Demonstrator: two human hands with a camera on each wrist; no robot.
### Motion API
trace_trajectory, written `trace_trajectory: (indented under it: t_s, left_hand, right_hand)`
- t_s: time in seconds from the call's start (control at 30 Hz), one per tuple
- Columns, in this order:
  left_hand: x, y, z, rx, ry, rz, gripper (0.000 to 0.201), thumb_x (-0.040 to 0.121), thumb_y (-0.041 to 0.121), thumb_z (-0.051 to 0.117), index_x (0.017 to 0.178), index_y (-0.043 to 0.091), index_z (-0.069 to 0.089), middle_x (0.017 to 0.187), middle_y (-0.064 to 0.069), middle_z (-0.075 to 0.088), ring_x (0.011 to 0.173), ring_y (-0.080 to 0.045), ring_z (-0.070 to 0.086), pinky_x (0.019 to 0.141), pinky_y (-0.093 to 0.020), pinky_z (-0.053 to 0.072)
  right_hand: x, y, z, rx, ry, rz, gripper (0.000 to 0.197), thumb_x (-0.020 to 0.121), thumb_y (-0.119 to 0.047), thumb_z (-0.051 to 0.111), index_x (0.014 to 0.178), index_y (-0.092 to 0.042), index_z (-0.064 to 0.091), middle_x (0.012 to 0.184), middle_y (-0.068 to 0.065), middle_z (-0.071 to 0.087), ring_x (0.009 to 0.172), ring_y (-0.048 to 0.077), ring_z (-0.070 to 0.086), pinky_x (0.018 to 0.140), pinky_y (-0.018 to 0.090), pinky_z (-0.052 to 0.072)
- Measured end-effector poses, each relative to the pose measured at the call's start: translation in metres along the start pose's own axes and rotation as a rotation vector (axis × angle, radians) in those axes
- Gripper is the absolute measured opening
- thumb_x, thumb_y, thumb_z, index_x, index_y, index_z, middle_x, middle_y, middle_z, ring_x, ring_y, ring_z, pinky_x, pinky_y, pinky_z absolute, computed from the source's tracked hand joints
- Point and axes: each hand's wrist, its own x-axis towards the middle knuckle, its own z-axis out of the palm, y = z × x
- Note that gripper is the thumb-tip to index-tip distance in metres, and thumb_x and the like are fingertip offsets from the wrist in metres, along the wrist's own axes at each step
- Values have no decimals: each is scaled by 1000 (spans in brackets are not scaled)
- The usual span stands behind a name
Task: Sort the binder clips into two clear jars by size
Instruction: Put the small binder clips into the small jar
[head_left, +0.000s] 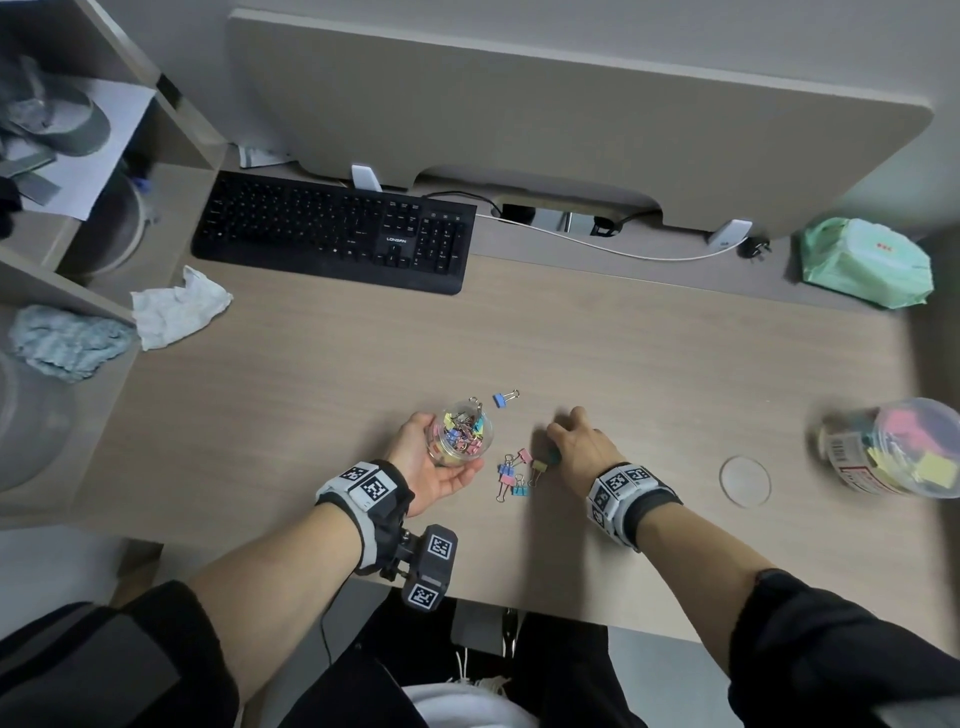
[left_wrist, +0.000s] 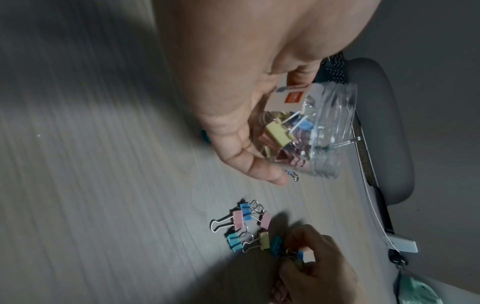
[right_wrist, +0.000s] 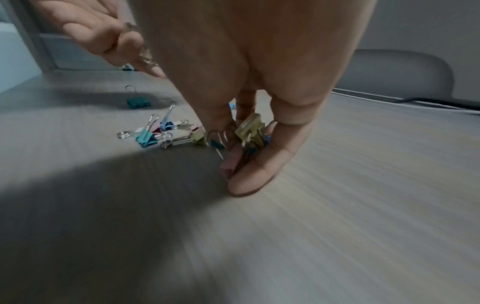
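Head view shows, near the desk's (head_left: 623, 338) front edge, the left hand (head_left: 434, 462) curled round a small clear jar (head_left: 460, 434) of binder clips, while the right hand (head_left: 579, 447) pinches several small clips (right_wrist: 250, 131) beside a loose cluster (head_left: 514, 475). Farther back lies one blue clip (head_left: 501, 399); a larger jar (head_left: 893, 447) stands by the right edge.

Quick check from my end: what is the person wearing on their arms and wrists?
Both forearms are bare, with black sleeves pushed up near the elbows. Each wrist carries a black-and-grey band bearing square black-and-white coded tags. A black camera block with two more tags hangs under the left wrist, trailing a thin black cable. No gloves.
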Motion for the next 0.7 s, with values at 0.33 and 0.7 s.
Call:
trace_trajectory:
  t_s: [0.33, 0.7]
  left_hand:
    - [2, 5, 4, 15, -1, -7, 56, 101, 47, 37, 126, 3, 62, 127, -24, 66, 89, -32, 69, 68, -36, 57]
    - [-8, 11, 33, 16, -87, 27, 49, 103, 43, 35, 113, 5, 65, 102, -20, 70, 81, -29, 67, 70, -36, 55]
  right_hand:
    - [8, 10, -30, 404, 116, 194, 27, 78, 7, 51, 86, -13, 67, 102, 12, 58, 82, 30, 58, 69, 23, 42]
    - [-22, -73, -109, 744, 79, -164, 13, 88, 2, 59, 87, -11, 61, 89, 4, 57, 55, 25, 58, 41, 29, 50]
